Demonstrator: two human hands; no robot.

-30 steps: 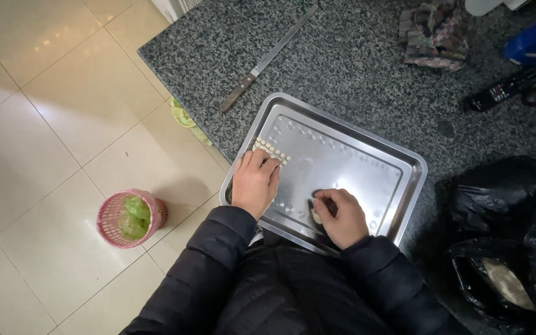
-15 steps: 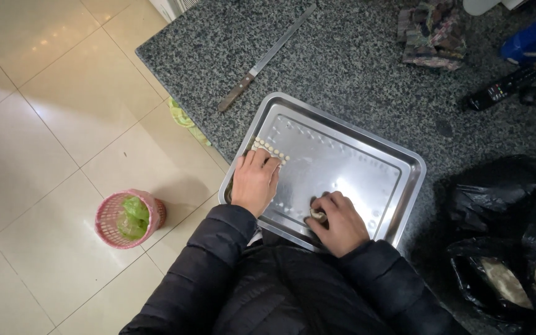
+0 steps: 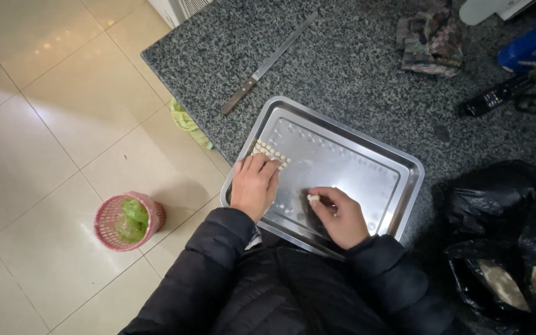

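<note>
Head view: a steel tray (image 3: 376, 162) lies on a dark speckled granite counter (image 3: 355, 68), its near edge close to the person in a black jacket. The left hand (image 3: 254, 185) lies flat and palm down in the tray's near left corner, fingers together, gripping nothing; its fingertips touch a small cluster of pale pieces (image 3: 268, 152) set in tight rows on the tray floor. The right hand (image 3: 339, 214) rests near the tray's front edge, curled, with thumb and forefinger pinched on one pale piece (image 3: 312, 198) just above the metal. Behind the tray a knife (image 3: 268, 63) with a wooden handle lies aslant on the counter. A crumpled cloth (image 3: 430, 40) sits farther back, a remote (image 3: 497, 95) to its right. A black bag (image 3: 504, 242) slumps at the right, open. On the tiled floor stands a pink basket (image 3: 126, 220) with green scraps inside.
</note>
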